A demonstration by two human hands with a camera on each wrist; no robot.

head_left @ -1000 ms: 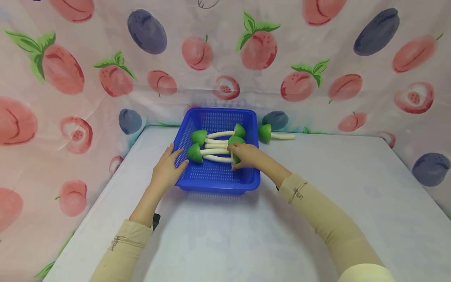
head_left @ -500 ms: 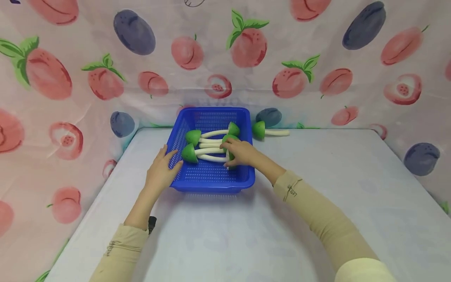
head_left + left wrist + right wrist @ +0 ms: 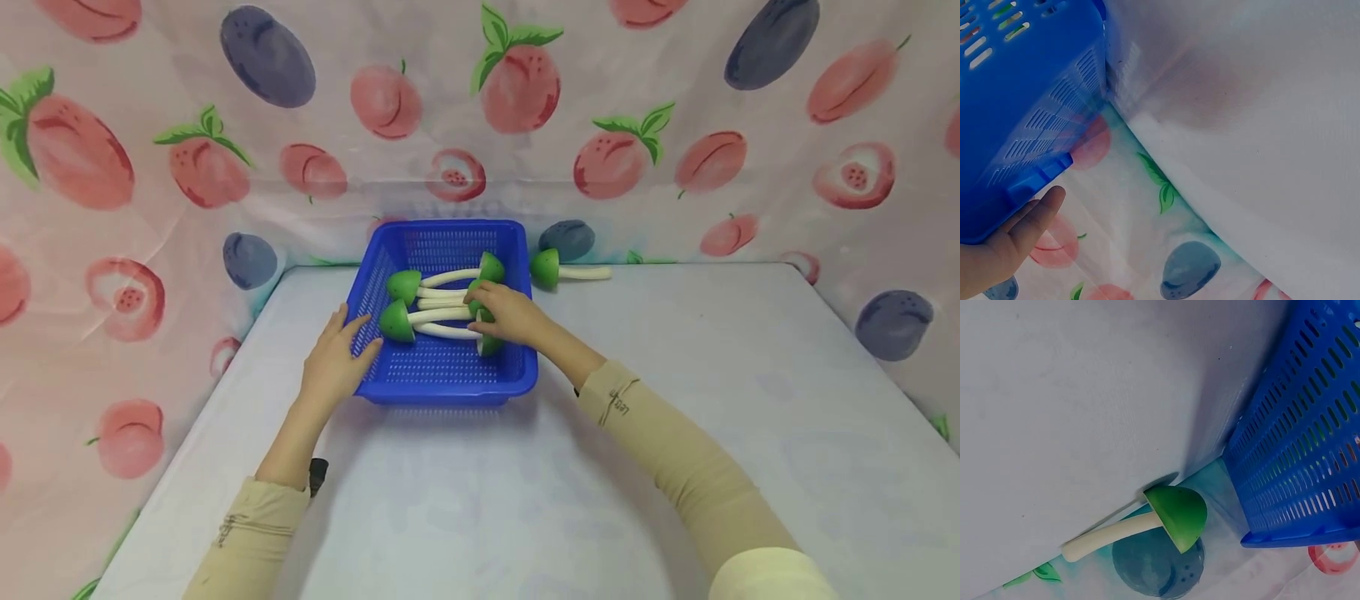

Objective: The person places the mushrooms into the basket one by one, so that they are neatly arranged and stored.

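A blue perforated plastic basket (image 3: 450, 390) stands on the white table, with several toy mushrooms (image 3: 397, 321) lying across it. They have green caps and long white stems. My right hand (image 3: 517, 318) reaches over the basket's right side, its thumb and fingers bent around a green cap, which they partly hide. Just below the thumb sits another green cap (image 3: 489, 345), uncovered. At the basket's left side my left hand (image 3: 330, 358) touches the rim with its fingers spread. In the left wrist view, straight fingers (image 3: 1041, 219) lie along the rim's outer edge.
Outside the basket, to its right, one more green-capped toy mushroom (image 3: 585, 272) lies at the table's back edge, its cap toward the basket. A fruit-print cloth (image 3: 525, 183) hangs directly behind the table (image 3: 675, 400).
My right thumb has drawn up off the lower right cap, closer to the fingers, so that cap shows more. My left hand stays at the rim. The head view has shifted slightly.
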